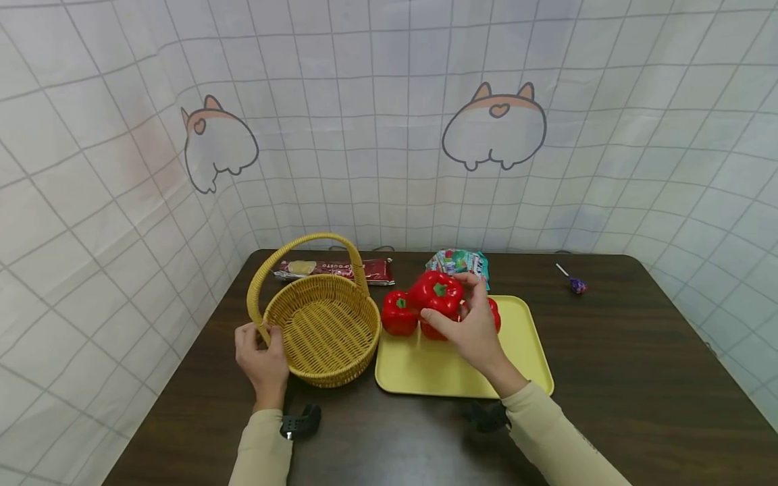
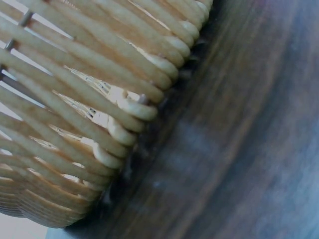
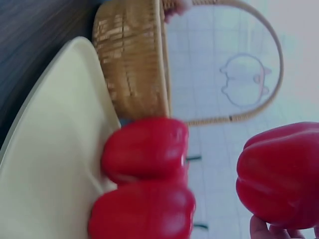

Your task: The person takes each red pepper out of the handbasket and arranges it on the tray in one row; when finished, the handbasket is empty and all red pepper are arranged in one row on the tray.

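Observation:
My right hand (image 1: pixel 477 332) grips a red bell pepper (image 1: pixel 436 291) and holds it raised over the yellow tray (image 1: pixel 437 372). The right wrist view has this held pepper (image 3: pixel 281 174) at its right, apart from two peppers on the tray. Several red peppers (image 1: pixel 398 320) line the tray's back left part, some partly hidden by my hand and the raised one. Left of the tray stands a yellow wicker basket (image 1: pixel 340 379) with nothing in it. My left hand (image 1: pixel 263 361) grips the basket at the base of its upright handle. Close basket weave (image 2: pixel 89 99) fills much of the left wrist view.
Behind the basket lies a long red packet (image 1: pixel 378 271). A teal candy bag (image 1: pixel 477 262) sits behind the tray. At the back right is a purple-wrapped lollipop (image 1: pixel 577 285). A white gridded curtain (image 1: pixel 389 135) borders the dark wooden table (image 1: pixel 632 378).

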A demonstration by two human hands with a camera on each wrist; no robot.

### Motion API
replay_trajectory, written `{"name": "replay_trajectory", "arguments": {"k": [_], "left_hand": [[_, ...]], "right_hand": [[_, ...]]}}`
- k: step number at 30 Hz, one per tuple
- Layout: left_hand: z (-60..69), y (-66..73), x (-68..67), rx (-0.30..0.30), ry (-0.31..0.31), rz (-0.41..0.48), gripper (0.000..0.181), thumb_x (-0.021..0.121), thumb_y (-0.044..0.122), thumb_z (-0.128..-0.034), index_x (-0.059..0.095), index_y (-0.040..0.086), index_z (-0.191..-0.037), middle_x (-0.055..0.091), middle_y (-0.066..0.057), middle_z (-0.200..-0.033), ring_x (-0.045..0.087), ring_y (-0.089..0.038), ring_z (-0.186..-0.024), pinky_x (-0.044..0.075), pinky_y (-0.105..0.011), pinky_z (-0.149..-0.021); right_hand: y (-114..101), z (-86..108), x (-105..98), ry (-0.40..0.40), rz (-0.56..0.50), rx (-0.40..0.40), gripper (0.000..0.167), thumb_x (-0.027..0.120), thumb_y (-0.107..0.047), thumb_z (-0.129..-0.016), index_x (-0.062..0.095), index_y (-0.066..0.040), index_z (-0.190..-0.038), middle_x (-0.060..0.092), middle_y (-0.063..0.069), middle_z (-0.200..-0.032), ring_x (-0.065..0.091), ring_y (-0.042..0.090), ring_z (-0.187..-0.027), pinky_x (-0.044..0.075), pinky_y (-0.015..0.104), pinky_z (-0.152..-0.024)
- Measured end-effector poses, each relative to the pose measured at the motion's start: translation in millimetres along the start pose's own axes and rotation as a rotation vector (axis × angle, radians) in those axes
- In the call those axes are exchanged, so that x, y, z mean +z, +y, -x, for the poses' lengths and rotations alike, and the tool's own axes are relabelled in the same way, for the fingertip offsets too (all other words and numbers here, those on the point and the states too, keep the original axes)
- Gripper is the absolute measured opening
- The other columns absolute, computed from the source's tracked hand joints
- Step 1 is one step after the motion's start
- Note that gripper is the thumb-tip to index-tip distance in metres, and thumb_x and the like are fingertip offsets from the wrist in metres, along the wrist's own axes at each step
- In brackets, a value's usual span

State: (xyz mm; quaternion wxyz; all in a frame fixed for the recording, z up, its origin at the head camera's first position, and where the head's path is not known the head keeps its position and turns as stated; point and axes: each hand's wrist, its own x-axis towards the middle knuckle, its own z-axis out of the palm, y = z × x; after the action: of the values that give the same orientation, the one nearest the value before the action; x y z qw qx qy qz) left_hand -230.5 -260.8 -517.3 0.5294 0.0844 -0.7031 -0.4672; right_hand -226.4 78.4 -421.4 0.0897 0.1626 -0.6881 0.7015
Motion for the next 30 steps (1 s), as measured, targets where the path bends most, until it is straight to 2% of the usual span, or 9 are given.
{"name": "replay_trajectory", "arguments": {"k": [5,15,22,30], "left_hand": [[0.2,-1.1,-0.8,0.006,-0.003,-0.001,0.014,0.063,-0.006,-0.0852,0.057,-0.001,-0.073,0.049,0.003,-0.086,0.046,-0.006,-0.076,0.039,-0.024,-0.069],[0.3,-3.6,-0.9,0.002,0.0,-0.021,0.016,0.063,-0.004,-0.0865,0.055,-0.001,-0.073,0.046,0.005,-0.085,0.045,-0.006,-0.076,0.04,-0.033,-0.069],[1.4,-0.9,-1.5,-0.002,0.0,-0.003,0.014,0.064,-0.005,-0.0857,0.057,-0.001,-0.074,0.048,0.004,-0.086,0.047,-0.005,-0.077,0.039,-0.02,-0.07],[0.1,-2.7,-0.2,-0.003,-0.001,-0.011,0.012,0.064,-0.007,-0.0843,0.058,-0.001,-0.075,0.049,0.001,-0.087,0.047,-0.004,-0.078,0.039,-0.019,-0.071]], "right_hand": [[0,0.4,-22,0.065,0.025,0.023,0.07,0.073,-0.005,-0.084,0.027,-0.003,-0.136,0.044,0.012,-0.133,0.046,0.025,-0.12,0.051,0.023,-0.086],[-3,11.2,-58,0.185,0.122,-0.035,0.059,0.062,-0.006,-0.093,0.03,-0.003,-0.142,0.044,0.009,-0.134,0.045,0.019,-0.116,0.048,0.016,-0.086],[12,21.7,-72,0.329,0.136,-0.028,0.056,0.062,-0.006,-0.093,0.035,-0.006,-0.141,0.047,0.003,-0.13,0.048,0.017,-0.112,0.048,0.014,-0.083],[23,30.5,-84,0.42,0.12,-0.041,0.056,0.062,-0.006,-0.092,0.037,-0.006,-0.142,0.047,0.001,-0.129,0.05,0.017,-0.11,0.048,0.013,-0.083]]}}
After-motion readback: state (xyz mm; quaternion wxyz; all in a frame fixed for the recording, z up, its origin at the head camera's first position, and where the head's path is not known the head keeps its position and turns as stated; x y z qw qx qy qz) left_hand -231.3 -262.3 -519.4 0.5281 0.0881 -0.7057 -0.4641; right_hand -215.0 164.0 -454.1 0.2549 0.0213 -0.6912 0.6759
